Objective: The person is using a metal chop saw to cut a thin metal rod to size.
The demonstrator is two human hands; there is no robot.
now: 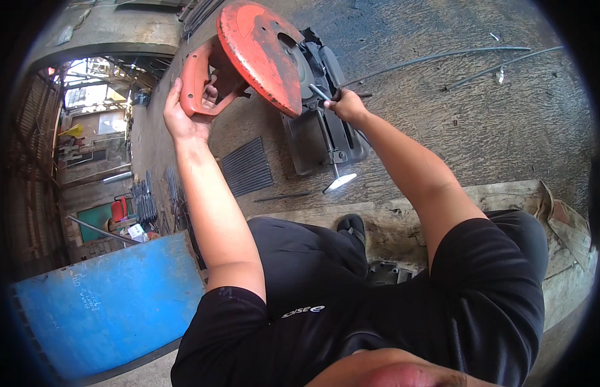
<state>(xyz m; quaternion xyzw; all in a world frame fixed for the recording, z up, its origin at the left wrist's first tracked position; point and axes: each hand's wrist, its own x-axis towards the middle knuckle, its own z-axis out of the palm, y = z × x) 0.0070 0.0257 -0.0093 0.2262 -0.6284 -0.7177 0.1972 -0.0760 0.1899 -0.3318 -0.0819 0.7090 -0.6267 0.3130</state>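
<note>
Daylight, fairly bright. Opening (97, 80) at 10 o'clock partly blown out; deep shade at 9. White glare on crank handle (340, 184), just off centre toward 3. Strong fisheye bend, black vignette all round. Centre mostly sharp; detail through opening soft.

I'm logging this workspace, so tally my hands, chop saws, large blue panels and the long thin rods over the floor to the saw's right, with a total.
Hands: 2 (left hand, right hand)
Chop saw: 1
Large blue panel: 1
Long thin rods: 2
Total: 6
</note>
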